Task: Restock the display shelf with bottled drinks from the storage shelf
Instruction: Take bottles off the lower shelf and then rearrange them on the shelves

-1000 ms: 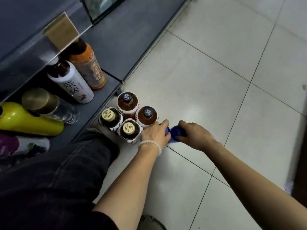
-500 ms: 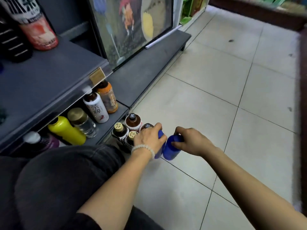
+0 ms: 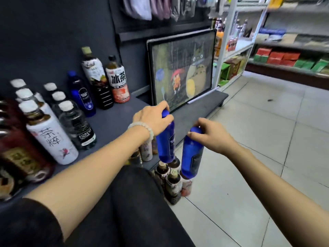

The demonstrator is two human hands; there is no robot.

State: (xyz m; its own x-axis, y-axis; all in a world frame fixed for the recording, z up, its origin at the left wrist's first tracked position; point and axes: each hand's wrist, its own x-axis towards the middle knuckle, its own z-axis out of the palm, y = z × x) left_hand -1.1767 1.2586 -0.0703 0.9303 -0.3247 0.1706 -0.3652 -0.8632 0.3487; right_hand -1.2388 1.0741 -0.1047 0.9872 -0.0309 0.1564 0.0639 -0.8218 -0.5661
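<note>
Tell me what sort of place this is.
Most likely a small shop. Bottled drinks stand in rows on a dark display shelf, white racks further back carry packaged goods, and each hand, left and right, holds a blue bottle for restocking.

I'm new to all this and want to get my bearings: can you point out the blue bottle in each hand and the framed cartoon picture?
left blue bottle (image 3: 166, 139): head view, on its blue body below the hand.
right blue bottle (image 3: 191, 154): head view, mid body.
framed cartoon picture (image 3: 181, 68): head view, middle of the picture.
</note>
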